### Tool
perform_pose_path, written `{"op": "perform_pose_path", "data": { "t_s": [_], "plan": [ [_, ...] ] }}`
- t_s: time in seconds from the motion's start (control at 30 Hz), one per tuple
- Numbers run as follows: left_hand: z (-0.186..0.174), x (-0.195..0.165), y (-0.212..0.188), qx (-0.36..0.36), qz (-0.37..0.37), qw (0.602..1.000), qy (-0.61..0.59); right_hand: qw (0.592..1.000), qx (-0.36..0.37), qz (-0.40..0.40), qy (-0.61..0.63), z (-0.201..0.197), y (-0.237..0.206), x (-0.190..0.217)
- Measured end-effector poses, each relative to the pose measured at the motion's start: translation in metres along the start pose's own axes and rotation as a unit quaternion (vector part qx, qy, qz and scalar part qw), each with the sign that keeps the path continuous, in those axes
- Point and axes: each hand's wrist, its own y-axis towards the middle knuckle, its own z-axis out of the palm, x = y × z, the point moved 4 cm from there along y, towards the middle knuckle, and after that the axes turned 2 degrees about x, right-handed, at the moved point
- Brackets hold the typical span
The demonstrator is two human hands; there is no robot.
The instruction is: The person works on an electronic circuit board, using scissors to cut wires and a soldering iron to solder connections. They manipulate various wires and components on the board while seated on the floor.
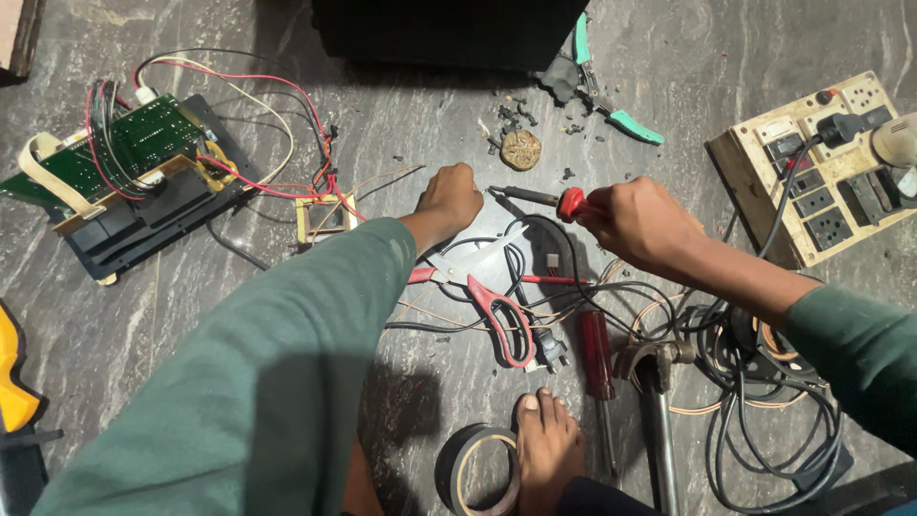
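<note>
My right hand (638, 222) grips a soldering iron (535, 198) by its red collar, with the dark tip pointing left over the stone floor. My left hand (451, 199) is closed in a loose fist just left of the iron's tip; I cannot tell whether it pinches a thin wire. Red-handled scissors (489, 296) lie just below both hands on a tangle of black cable. A round brownish lump (521, 149) sits on the floor beyond my left hand.
A green circuit board with red and black wires (134, 153) lies at left near a small transformer (323, 216). A switchboard (817, 167) stands at right. Teal pliers (611, 96), a red screwdriver (598, 358), a tape roll (476, 468), coiled cables (764, 382) and my foot (546, 449) crowd the floor.
</note>
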Motion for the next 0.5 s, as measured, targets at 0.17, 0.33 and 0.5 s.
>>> {"op": "perform_pose_path", "data": {
  "t_s": [0.17, 0.33, 0.5],
  "plan": [
    [0.0014, -0.0002, 0.0014, -0.014, 0.001, 1.000, -0.008, 1.000, -0.007, -0.002, 0.023, 0.0009, -0.0004, 0.0026],
    [-0.0004, -0.0001, -0.0008, -0.012, -0.010, 1.000, -0.009, 0.999, 0.004, 0.031, 0.006, 0.0038, 0.0031, 0.0081],
    [0.0023, 0.0012, 0.0016, -0.020, 0.000, 1.000, -0.006, 0.999, -0.002, 0.035, 0.011, 0.0016, -0.0003, 0.0085]
  ]
}}
